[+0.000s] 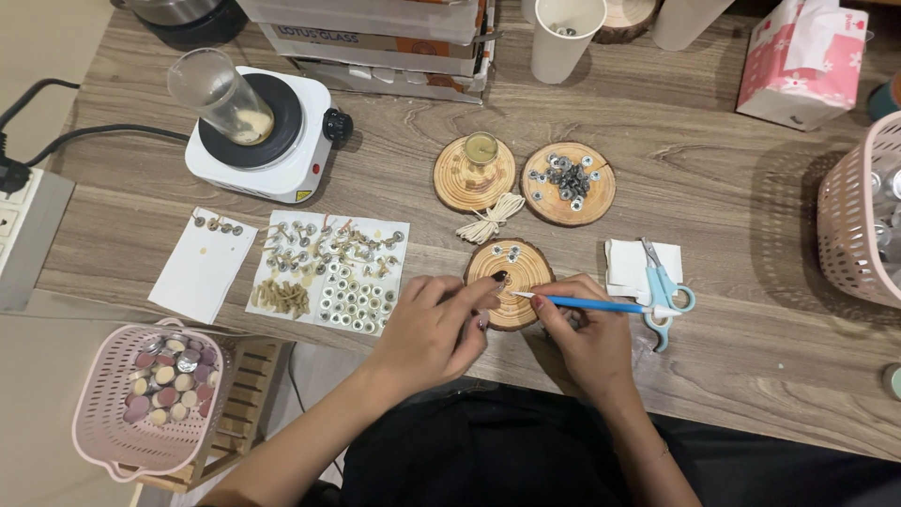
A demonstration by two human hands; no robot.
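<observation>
Right hand [589, 340] pinches a blue-handled tool [587, 303], tip on the wooden slice [511, 282] at lower centre. Left hand [434, 329] curls, fingertips on that slice, perhaps pinching something tiny. Scissors [664, 293] lie just right.

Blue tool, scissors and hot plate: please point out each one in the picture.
Blue tool [591, 304], head view, middle of its shaft, in the right hand.
Scissors [663, 289], head view, near the pivot.
Hot plate [300, 150], head view, white casing's right side.
</observation>
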